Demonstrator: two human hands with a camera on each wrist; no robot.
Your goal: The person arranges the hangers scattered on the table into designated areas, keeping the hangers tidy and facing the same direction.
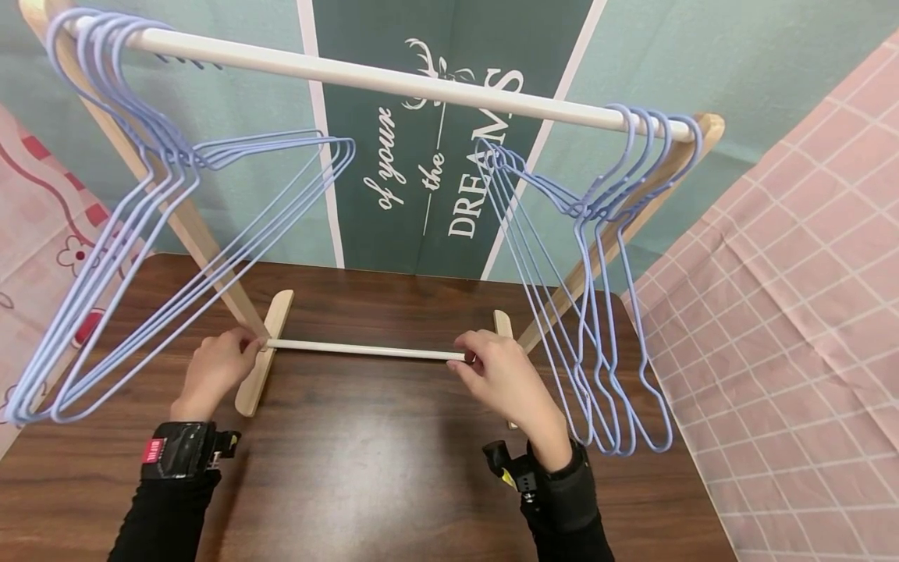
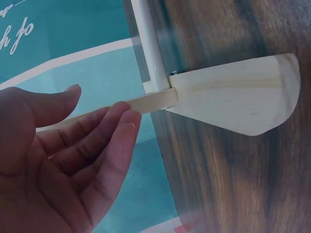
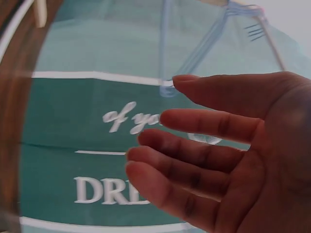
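My left hand (image 1: 214,371) is beside the foot of the garment rack's left wooden post (image 1: 193,226), near the end of the white lower rod (image 1: 365,350). In the left wrist view its fingers overlap the narrow post (image 2: 153,102), and the thumb stands apart from them. My right hand (image 1: 506,378) is by the right end of that rod, overlapping it in the head view. In the right wrist view its fingers are gently bent, with a gap between thumb and forefinger and nothing between them. The left wooden foot (image 2: 238,94) lies flat on the table.
Blue hangers (image 1: 165,144) hang at the left end of the white upper rod (image 1: 393,80), more hangers (image 1: 597,209) at its right end. They reach down beside both forearms. A lettered green cloth (image 1: 393,226) stands behind the brown table (image 1: 351,468), a pink checked cloth (image 1: 794,312) at right.
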